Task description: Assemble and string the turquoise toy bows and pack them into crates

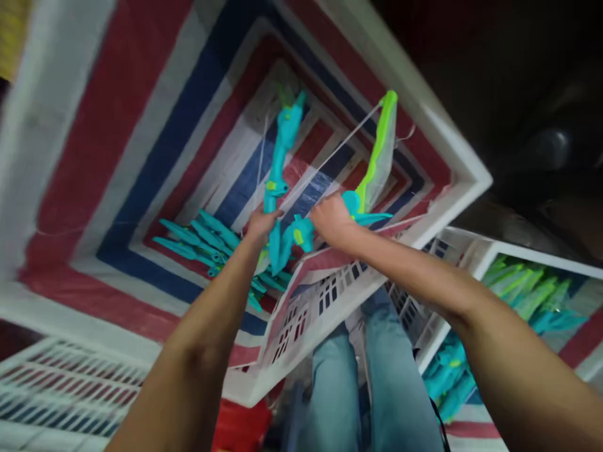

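Observation:
My left hand is closed around the grip of a teal toy bow that stands nearly upright inside a large white crate. My right hand is in a fist on a second toy bow, teal at the middle with a lime green limb and a pale string. Its limb points up toward the crate's far right wall. Several more teal toy bows lie on the crate's bottom, left of my left hand. My fingers hide both grips in part.
Red, white and blue striped sheeting lines the crate. At the right, another white crate holds several teal and lime bows. A slatted white crate stands lower left, with a red object nearby.

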Demonstrator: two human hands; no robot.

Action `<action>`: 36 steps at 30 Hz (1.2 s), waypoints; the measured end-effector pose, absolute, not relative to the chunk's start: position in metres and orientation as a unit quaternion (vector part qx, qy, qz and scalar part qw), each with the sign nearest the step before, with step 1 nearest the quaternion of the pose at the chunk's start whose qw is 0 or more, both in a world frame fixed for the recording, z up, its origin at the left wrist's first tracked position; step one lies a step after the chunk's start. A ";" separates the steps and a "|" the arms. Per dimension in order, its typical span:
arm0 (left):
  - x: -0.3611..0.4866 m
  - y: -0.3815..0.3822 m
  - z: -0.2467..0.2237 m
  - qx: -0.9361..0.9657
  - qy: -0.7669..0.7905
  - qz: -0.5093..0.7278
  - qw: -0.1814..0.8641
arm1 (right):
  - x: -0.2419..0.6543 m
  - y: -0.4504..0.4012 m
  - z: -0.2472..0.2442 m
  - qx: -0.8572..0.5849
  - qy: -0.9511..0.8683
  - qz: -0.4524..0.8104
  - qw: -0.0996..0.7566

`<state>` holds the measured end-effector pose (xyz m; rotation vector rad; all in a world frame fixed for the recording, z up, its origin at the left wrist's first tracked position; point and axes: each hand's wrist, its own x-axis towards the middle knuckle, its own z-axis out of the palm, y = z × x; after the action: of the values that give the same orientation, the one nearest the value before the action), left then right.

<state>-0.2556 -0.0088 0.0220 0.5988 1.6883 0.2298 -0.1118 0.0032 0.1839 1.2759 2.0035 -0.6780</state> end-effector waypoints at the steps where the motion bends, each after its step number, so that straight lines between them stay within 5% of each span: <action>1: -0.273 -0.008 0.046 0.252 0.745 0.103 0.609 | -0.111 0.000 0.212 0.522 0.742 -0.255 0.335; 8: -0.386 -0.055 0.226 0.356 0.762 0.090 0.534 | -0.078 -0.127 0.368 0.772 0.558 -0.208 0.221; 14: -0.370 -0.111 0.307 0.568 0.660 -0.026 0.492 | -0.038 -0.343 0.412 0.974 0.187 -0.125 -0.002; 18: -0.289 -0.128 0.341 0.698 0.518 -0.036 0.492 | 0.004 -0.473 0.415 0.997 -0.047 -0.021 -0.057; 23: -0.143 -0.145 0.383 0.835 0.343 -0.042 0.429 | 0.071 -0.576 0.395 0.990 -0.119 -0.070 -0.031; 31: 0.105 -0.245 0.450 0.961 0.018 -0.043 0.272 | 0.110 -0.600 0.337 0.988 -0.047 -0.133 -0.056; 36: 0.225 -0.345 0.445 0.967 -0.154 -0.101 0.175 | 0.106 -0.600 0.332 0.986 -0.042 -0.146 -0.065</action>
<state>0.2253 -0.3455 0.4455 2.7414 -0.4361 -0.2849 0.1056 -0.6002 0.3324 3.2338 -0.1373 -0.4780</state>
